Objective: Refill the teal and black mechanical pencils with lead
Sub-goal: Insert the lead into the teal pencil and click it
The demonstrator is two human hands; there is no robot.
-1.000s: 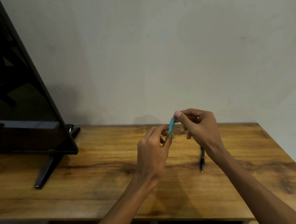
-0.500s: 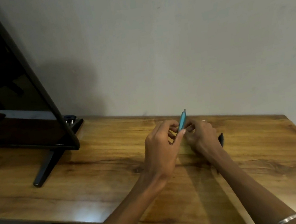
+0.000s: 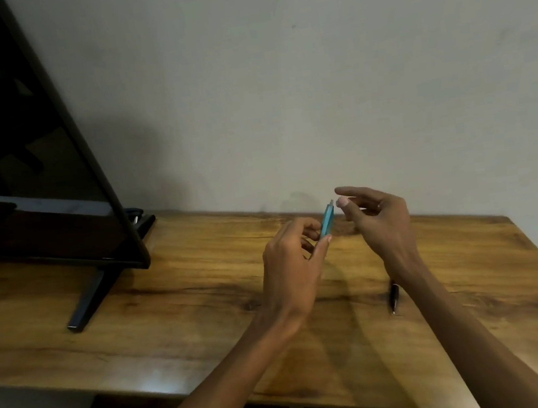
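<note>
Two bare hands over a wooden bench, one holding a teal pencil.

Nearest the camera, both forearms reach out over the bench (image 3: pixel 173 319). The black pencil (image 3: pixel 394 297) lies flat on the wood just beside the right forearm, partly hidden by it, touched by neither hand. Farther out, the left hand (image 3: pixel 291 266) has its grip closed on the teal pencil (image 3: pixel 327 219), thumb and fingers pinching the lower barrel so that it tilts upward, its pale top end free. The right hand (image 3: pixel 379 220) hovers just beside that top end, its grip loose and open, thumb and forefinger close together but apart from the pencil; whether they hold a lead is too small to tell. At the far left a dark screen (image 3: pixel 16 168) stands on its foot, against a plain wall (image 3: pixel 312 78).
</note>
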